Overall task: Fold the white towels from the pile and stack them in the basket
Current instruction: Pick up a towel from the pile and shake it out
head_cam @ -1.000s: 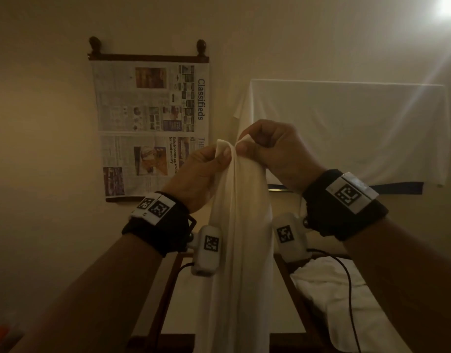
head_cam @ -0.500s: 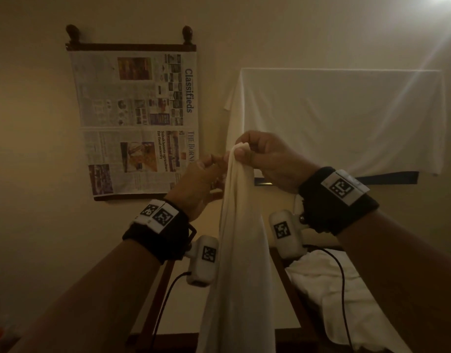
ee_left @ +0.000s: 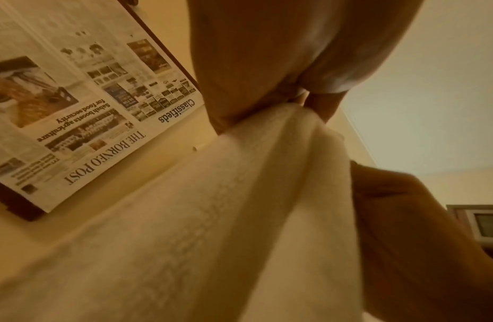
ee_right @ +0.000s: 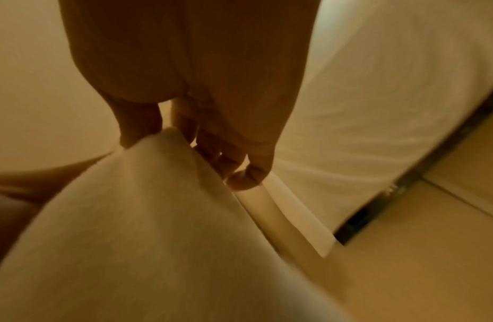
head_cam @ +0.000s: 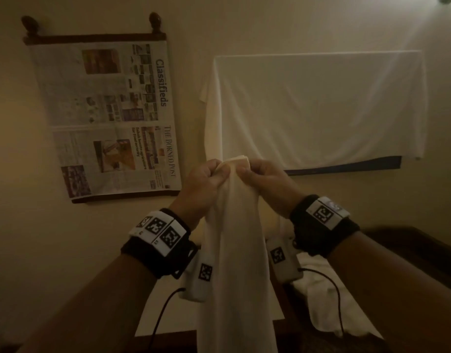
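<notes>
Towel hangs gathered from both fists, left hand now pinching the top edge beside right hand, lower than a second ago. Newspaper and draped sheet hang on the wall behind, crumpled pile below right.

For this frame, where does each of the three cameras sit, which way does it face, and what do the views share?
Head: worn on the head, facing forward at the wall; shows both forearms, the left hand and right hand pinching the top of the hanging white towel.
Left wrist: under the left wrist, looking up along the hand at the towel.
Right wrist: under the right wrist, looking along the fingers at the towel.
Shared: all three show the towel; head and left wrist both show the wall-hung newspaper.
</notes>
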Tool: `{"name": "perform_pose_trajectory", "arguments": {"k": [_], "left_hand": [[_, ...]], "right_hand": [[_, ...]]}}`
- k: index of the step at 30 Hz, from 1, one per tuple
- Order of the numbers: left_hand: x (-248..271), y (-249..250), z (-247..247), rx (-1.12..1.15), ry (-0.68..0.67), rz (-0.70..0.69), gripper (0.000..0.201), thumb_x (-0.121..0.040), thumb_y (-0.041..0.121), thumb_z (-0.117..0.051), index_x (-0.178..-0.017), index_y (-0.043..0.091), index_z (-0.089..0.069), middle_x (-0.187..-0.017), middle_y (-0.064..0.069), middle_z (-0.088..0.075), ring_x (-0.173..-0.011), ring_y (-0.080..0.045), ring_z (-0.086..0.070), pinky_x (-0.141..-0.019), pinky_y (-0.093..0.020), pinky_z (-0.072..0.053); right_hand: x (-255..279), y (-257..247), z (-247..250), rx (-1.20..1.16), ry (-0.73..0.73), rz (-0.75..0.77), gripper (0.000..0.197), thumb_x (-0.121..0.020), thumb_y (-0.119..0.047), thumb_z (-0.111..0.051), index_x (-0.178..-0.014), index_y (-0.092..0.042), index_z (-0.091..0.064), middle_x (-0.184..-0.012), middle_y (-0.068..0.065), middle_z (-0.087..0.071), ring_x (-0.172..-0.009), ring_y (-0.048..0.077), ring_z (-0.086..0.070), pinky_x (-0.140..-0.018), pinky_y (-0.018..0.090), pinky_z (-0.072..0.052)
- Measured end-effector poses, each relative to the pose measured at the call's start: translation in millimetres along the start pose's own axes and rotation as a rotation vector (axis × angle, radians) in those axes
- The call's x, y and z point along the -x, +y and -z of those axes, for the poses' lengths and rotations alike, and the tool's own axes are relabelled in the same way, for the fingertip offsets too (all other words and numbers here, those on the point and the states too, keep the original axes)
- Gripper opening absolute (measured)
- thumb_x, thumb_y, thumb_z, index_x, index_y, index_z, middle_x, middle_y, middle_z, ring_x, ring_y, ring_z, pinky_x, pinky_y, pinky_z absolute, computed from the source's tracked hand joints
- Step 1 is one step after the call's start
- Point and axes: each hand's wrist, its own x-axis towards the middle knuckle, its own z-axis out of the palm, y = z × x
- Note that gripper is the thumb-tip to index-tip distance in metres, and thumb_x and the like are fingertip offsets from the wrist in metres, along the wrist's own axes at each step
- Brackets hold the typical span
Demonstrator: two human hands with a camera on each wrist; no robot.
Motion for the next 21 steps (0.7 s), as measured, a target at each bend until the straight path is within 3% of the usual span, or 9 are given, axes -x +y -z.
{"name": "perform_pose_trajectory", "arguments": {"k": [2,4,7,9,13,15,16,19,21], "left_hand": [[-2,-3,-9,-0.048,-0.01,0.024,0.032,-0.101,0.033,-0.048,-0.102,0.004,-0.063,-0.091,-0.011,-0.065,-0.082,-0.023,-0.06,-0.08,-0.042,-0.053],[-5,-7,-15,-0.179,-0.031,-0.003,0.035,-0.102,0.037,-0.046,-0.1,0.006,-0.062,-0.089,-0.008,-0.063,-0.08,-0.022,-0.06,-0.079,-0.046,-0.053],[-8,-10,-22,-0.326,-0.035,-0.084,0.049,-0.097,0.053,-0.044,-0.102,0.008,-0.061,-0.095,-0.012,-0.065,-0.086,-0.028,-0.062,-0.082,-0.052,-0.053],[-14,-12,-26,-0.346,0.006,-0.121,0.048,-0.098,0.052,-0.044,-0.101,0.006,-0.06,-0.093,-0.014,-0.063,-0.083,-0.021,-0.061,-0.079,-0.047,-0.052],[-26,-8,-36,-0.324,0.125,-0.156,0.037,-0.102,0.039,-0.046,-0.092,0.007,-0.061,-0.078,-0.004,-0.058,-0.064,-0.002,-0.05,-0.067,-0.032,-0.045],[-28,-8,-43,-0.267,0.152,-0.11,0.035,-0.101,0.039,-0.047,-0.092,0.01,-0.064,-0.079,-0.002,-0.059,-0.066,-0.004,-0.052,-0.066,-0.031,-0.046],[-29,-9,-46,-0.241,0.159,-0.079,0.033,-0.101,0.039,-0.047,-0.093,0.012,-0.065,-0.08,-0.001,-0.06,-0.069,-0.006,-0.053,-0.065,-0.03,-0.046],[-32,-10,-54,-0.173,0.146,0.004,0.03,-0.101,0.04,-0.047,-0.092,0.018,-0.065,-0.083,0.002,-0.061,-0.075,-0.009,-0.057,-0.068,-0.028,-0.046],[-34,-11,-59,-0.139,0.126,0.041,0.031,-0.101,0.041,-0.047,-0.096,0.018,-0.066,-0.091,-0.002,-0.064,-0.084,-0.014,-0.06,-0.076,-0.033,-0.05]], "right_hand": [[14,20,2,-0.144,-0.068,-0.09,0.032,-0.1,-0.024,-0.051,-0.116,0.002,-0.062,-0.107,0.015,-0.067,-0.094,0.024,-0.065,-0.089,0.042,-0.053],[17,31,7,-0.111,-0.046,-0.118,0.03,-0.1,-0.026,-0.051,-0.114,-0.003,-0.064,-0.105,0.012,-0.068,-0.092,0.022,-0.066,-0.086,0.041,-0.054],[8,28,20,0.299,0.005,0.041,0.035,-0.097,-0.038,-0.056,-0.097,-0.004,-0.067,-0.092,0.014,-0.069,-0.078,0.024,-0.066,-0.072,0.041,-0.056],[2,22,25,0.438,0.04,0.114,0.037,-0.095,-0.039,-0.059,-0.088,-0.004,-0.065,-0.082,0.015,-0.065,-0.067,0.02,-0.059,-0.064,0.039,-0.05],[4,22,35,0.259,0.077,0.114,0.028,-0.097,-0.031,-0.057,-0.088,-0.007,-0.066,-0.076,0.008,-0.064,-0.065,0.02,-0.058,-0.061,0.033,-0.049],[11,32,41,0.053,0.031,0.048,0.025,-0.098,-0.029,-0.053,-0.088,-0.012,-0.068,-0.075,0.0,-0.061,-0.067,0.013,-0.055,-0.065,0.028,-0.046],[15,40,43,-0.013,0.007,0.017,0.023,-0.095,-0.029,-0.053,-0.089,-0.014,-0.069,-0.077,0.0,-0.062,-0.071,0.015,-0.056,-0.069,0.032,-0.046],[26,70,48,-0.003,-0.06,-0.031,0.024,-0.088,-0.029,-0.057,-0.099,-0.013,-0.071,-0.094,0.012,-0.068,-0.088,0.03,-0.063,-0.084,0.046,-0.052],[33,89,45,0.043,-0.092,-0.078,0.024,-0.089,-0.032,-0.061,-0.103,-0.014,-0.07,-0.097,0.008,-0.07,-0.09,0.025,-0.067,-0.083,0.046,-0.057]]}}
